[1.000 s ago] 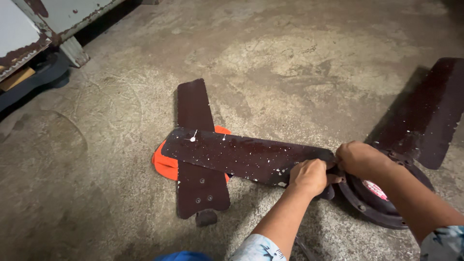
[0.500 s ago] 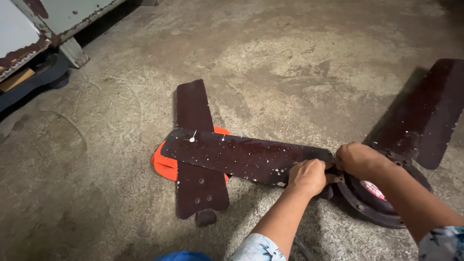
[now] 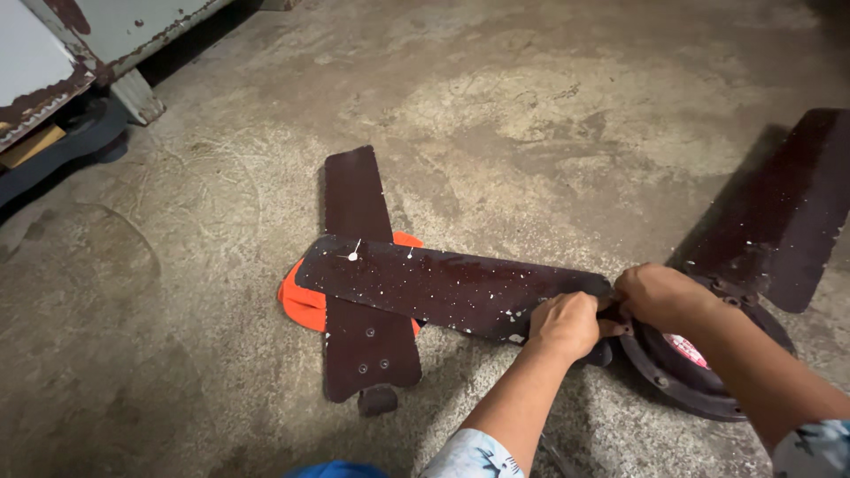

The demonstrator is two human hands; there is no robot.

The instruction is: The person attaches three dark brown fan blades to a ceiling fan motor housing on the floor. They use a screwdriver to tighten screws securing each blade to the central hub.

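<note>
**A:** Head view, looking straight down, and both hands are in at the hub. The left hand (image 3: 565,324) is curled over the near end of a dark brown fan blade (image 3: 443,285), fingers wrapped down around its edge, right where it meets the motor.

**B:** And the right hand (image 3: 660,295) sits just beside it, touching or close to it, closed over the joint between that blade and the round fan motor housing (image 3: 686,381). What the fingers pinch there I can't tell; the knuckles cover it.

**A:** So the two hands are together, both clamped at the blade root. The blade itself runs out to the left across the concrete floor (image 3: 496,106), speckled with pale spots, a small white mark near its far tip.

**B:** Its far end lies across a second, loose blade (image 3: 359,292), which points away from the camera. That one shows bolt holes at its near end, and a short dark bracket (image 3: 378,400) sticks out below it.

**A:** Something orange (image 3: 301,301) peeks from under the crossing of the two, flat on the floor. I can't make out what it is.

**B:** On the right, a third blade (image 3: 779,212) angles up and away from the housing, on the far side of the right hand.

**A:** Top left, a rusted pale metal cabinet (image 3: 53,62) stands well apart from it all. At the bottom edge, a patterned sleeve on each forearm and a bit of blue.
</note>
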